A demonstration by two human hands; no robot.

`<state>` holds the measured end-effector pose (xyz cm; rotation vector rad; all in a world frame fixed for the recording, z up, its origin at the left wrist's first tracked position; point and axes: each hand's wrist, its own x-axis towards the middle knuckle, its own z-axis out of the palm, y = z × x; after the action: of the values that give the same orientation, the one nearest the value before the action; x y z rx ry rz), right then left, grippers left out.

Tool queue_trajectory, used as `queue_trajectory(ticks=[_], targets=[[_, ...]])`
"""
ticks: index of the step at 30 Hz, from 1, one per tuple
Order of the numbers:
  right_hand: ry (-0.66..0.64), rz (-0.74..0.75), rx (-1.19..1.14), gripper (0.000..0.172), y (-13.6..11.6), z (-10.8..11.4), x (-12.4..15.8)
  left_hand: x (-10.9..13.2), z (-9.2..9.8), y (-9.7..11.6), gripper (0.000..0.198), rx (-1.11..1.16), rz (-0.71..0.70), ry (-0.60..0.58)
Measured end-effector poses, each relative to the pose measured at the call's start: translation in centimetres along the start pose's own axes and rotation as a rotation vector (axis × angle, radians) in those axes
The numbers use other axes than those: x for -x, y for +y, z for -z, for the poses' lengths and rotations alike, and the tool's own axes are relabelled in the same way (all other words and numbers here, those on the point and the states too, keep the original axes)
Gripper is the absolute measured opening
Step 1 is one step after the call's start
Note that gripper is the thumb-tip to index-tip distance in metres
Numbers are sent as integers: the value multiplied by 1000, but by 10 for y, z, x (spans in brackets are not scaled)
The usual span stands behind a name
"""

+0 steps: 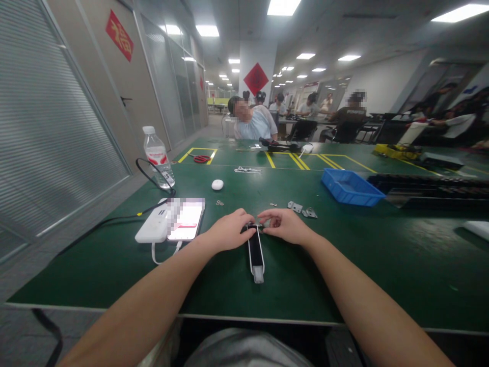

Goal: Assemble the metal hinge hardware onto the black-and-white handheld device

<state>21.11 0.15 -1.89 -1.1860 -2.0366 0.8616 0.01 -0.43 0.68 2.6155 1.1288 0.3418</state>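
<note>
1 slim, straight bar point(255, 251) (black, white-edged) touches the left hand point(233, 228).

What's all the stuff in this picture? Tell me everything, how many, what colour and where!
Table: one, green, in front
Long part: one, black and white, table's near middle
Brackets: a few, grey, right of centre
Small rings: two groups, silvery, mid-table
Rounded case: one, white, mid-table
Phone: one, white screen, left
Power bank: one, white, beside the phone
Bottle: one, clear, back left
Tool: one, red handles, far left
Tray: one, blue, right
Tape: several strips, yellow, table's far part
People: several, mixed clothes, background
Lights: many, white, ceiling
Left hand: one, bare, on the long part's far end
Right hand: one, bare, beside that end
</note>
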Motion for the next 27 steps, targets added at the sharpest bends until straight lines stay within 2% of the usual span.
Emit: queue_trajectory(ticks=[2, 7, 9, 16, 27], targets=[[67, -34, 60, 36, 4, 8, 0, 0, 2, 1, 33, -6, 7, -9], [347, -230, 359, 32, 18, 28, -1, 0, 5, 5, 34, -16, 28, -28], [393, -285, 474, 29, 24, 32, -1, 0, 5, 6, 33, -19, 29, -32], [360, -342, 619, 24, 38, 35, 0, 0, 3, 2, 33, -1, 9, -17], [278, -288, 681, 18, 30, 27, -1, 1, 3, 2, 34, 12, 3, -14]])
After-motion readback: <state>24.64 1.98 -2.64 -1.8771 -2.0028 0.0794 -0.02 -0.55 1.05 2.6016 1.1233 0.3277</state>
